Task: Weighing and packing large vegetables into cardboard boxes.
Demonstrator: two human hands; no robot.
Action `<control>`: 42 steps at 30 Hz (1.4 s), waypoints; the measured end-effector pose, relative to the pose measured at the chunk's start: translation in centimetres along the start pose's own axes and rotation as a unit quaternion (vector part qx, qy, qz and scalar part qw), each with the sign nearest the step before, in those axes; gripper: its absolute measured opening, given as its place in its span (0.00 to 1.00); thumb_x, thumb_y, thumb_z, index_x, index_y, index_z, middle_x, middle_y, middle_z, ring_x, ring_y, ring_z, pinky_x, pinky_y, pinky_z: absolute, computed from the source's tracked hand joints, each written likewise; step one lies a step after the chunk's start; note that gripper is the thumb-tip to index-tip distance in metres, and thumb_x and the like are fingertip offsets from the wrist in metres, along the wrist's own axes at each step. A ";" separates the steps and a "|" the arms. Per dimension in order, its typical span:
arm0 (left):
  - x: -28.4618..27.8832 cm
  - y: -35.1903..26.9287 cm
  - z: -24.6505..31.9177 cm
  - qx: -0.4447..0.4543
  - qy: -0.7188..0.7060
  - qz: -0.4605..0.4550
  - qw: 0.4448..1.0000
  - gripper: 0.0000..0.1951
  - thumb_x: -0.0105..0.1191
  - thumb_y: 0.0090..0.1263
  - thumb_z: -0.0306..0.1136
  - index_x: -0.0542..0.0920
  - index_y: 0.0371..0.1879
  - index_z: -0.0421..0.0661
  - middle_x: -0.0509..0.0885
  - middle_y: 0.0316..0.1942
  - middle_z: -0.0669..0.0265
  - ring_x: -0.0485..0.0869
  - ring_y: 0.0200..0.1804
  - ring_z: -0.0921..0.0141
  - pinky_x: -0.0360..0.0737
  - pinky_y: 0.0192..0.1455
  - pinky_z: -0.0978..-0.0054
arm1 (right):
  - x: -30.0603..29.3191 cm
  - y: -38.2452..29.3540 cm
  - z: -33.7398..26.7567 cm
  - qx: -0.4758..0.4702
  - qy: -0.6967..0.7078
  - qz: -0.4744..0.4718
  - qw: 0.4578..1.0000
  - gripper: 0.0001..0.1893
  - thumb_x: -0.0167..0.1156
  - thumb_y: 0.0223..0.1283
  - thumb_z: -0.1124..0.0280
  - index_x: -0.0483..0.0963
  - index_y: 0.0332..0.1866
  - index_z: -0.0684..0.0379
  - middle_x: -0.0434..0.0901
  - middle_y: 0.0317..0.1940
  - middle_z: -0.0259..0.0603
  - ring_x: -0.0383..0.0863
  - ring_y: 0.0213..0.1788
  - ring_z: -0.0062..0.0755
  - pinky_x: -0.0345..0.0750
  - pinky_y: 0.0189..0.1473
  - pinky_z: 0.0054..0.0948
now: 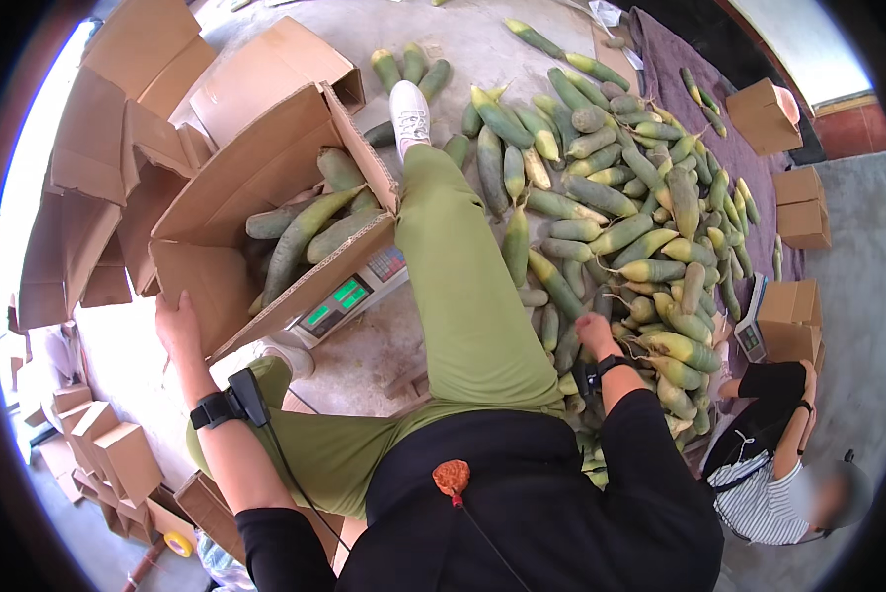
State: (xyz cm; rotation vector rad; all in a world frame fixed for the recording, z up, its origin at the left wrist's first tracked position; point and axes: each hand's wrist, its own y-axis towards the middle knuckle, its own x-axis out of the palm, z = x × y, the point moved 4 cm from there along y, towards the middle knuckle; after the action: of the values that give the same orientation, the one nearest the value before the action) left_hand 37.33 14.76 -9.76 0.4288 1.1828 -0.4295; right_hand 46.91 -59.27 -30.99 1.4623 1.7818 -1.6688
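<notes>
My left hand (180, 329) holds the near left edge of an open cardboard box (213, 270), its thumb over the rim. Several green radishes (295, 237) lie inside the box, which stands at a digital scale (339, 303) with lit green displays. My right hand (597, 334), fingers curled, is at the near edge of a large heap of green radishes (654, 270). It touches or is very close to the lower end of one long radish (556, 283); whether it grips that radish is hidden.
Cardboard boxes stand at the left (87, 185), top (272, 81) and right (802, 207). A yellow tape roll (178, 544) lies lower left. Another person in a striped shirt (757, 496) sits at the right, near a second scale (750, 333). Loose radishes lie around my white shoe (410, 115).
</notes>
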 end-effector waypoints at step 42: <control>-1.8 -1.6 2.3 -0.078 -0.014 -0.028 0.997 0.21 0.55 0.62 0.38 0.73 0.53 0.44 0.81 0.44 0.49 0.80 0.48 0.50 0.76 0.50 0.57 | -14.6 -2.7 -11.7 -0.140 0.289 0.097 0.942 0.22 0.44 0.69 0.51 0.75 0.48 0.59 0.76 0.45 0.39 0.78 0.42 0.30 0.81 0.29 0.32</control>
State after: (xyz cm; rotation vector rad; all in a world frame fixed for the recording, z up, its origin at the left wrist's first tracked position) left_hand 37.67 12.33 -7.45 0.2555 1.1939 -0.3869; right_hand 55.94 -55.35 -14.83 2.0417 1.9599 -0.8900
